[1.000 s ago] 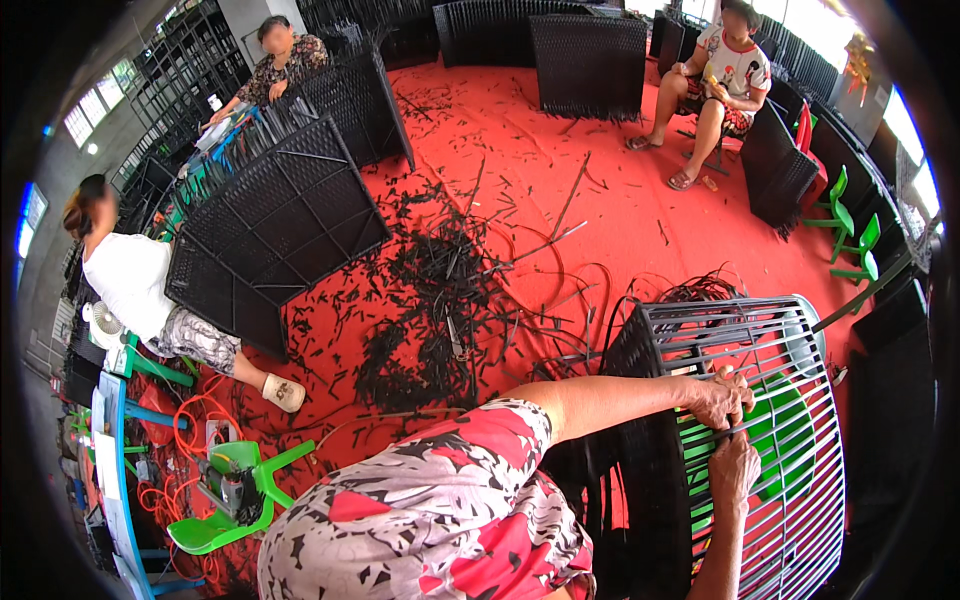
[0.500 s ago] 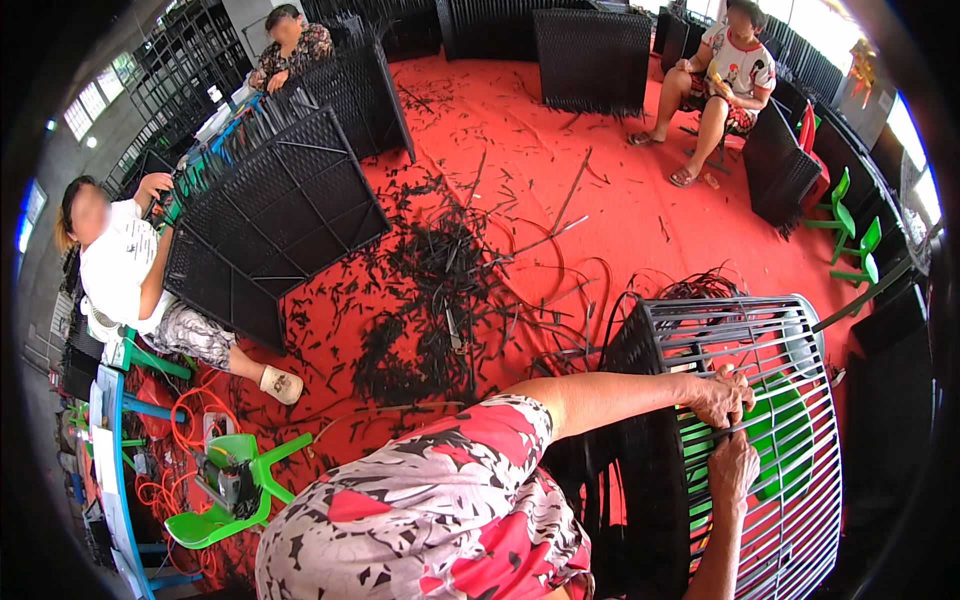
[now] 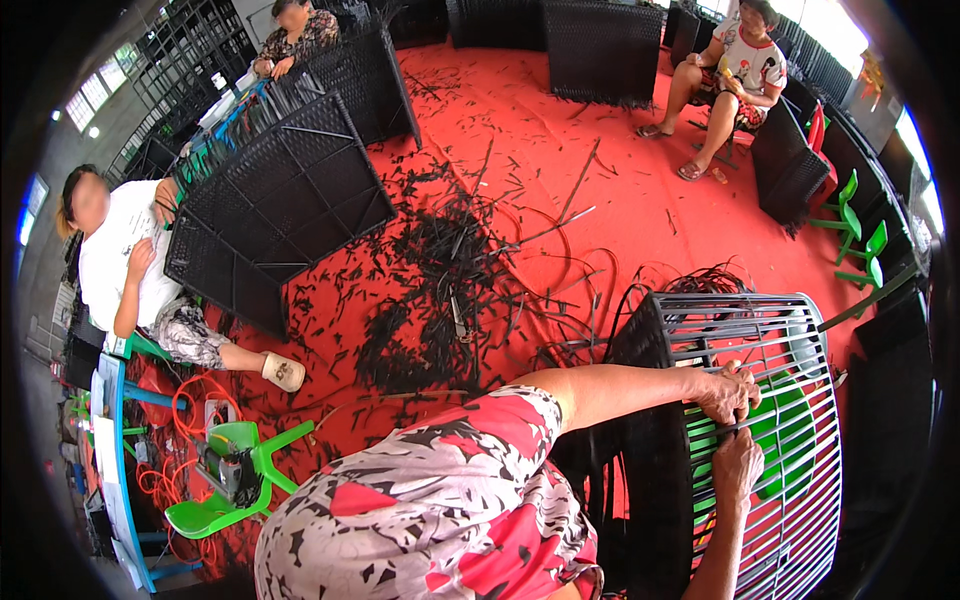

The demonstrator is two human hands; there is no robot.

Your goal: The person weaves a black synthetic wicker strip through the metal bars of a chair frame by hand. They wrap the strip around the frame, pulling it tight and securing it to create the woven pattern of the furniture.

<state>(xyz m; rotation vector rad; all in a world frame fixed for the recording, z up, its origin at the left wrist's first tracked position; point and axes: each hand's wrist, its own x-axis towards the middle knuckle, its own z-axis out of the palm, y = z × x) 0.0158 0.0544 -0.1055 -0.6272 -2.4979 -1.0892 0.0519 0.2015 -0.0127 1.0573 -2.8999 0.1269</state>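
Observation:
In front of me at the right stands a frame of thin metal bars, with a black woven side. My left hand reaches across from the left, fingers curled at the bars. Just below it, my right hand comes up from the lower edge, its fingers pinched together close to the left fingertips. Both hands are closed on a dark strip lying along the bars; its ends are hidden. Through the bars shows a green plastic chair.
Black strip scraps litter the red floor covering. A green chair holding a tool stands lower left. A person in white sits beside a black woven panel; two others sit farther back.
My hands stay at nearly the same place on the bars, the right one shifted slightly. The person in white has lowered one arm from the panel toward their chest.

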